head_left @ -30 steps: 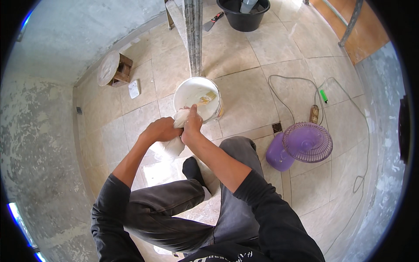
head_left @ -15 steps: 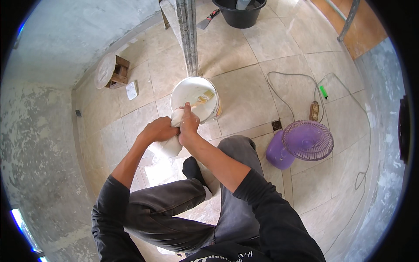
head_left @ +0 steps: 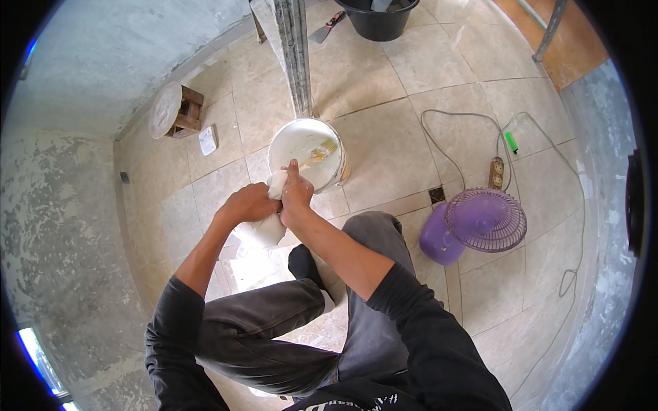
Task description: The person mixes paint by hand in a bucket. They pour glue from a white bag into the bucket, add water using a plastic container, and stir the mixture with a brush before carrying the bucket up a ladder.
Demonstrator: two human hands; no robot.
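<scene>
Both hands are closed around the gathered neck of a white bag (head_left: 262,233), just at the near rim of a white bucket (head_left: 338,179). My left hand (head_left: 250,203) grips it from the left. On the other side my right hand (head_left: 296,196) holds it, thumb pointing up toward the bucket. The bag's full lower part hangs below my hands, and its top end shows between them. Inside the bucket a paintbrush (head_left: 321,152) with pale bristles leans among white residue. My fingers hide part of the bag's neck and the brush handle's end.
A purple fan (head_left: 442,236) lies right, near a power strip (head_left: 496,174), its cable and a green object (head_left: 511,142). A splattered post (head_left: 295,61) rises behind the bucket. Farther off are a scraper (head_left: 327,27), a black tub (head_left: 378,26) and a wooden stool (head_left: 185,113).
Both hands keep their grip on the bag with hardly any movement. The view has shifted very slightly.
</scene>
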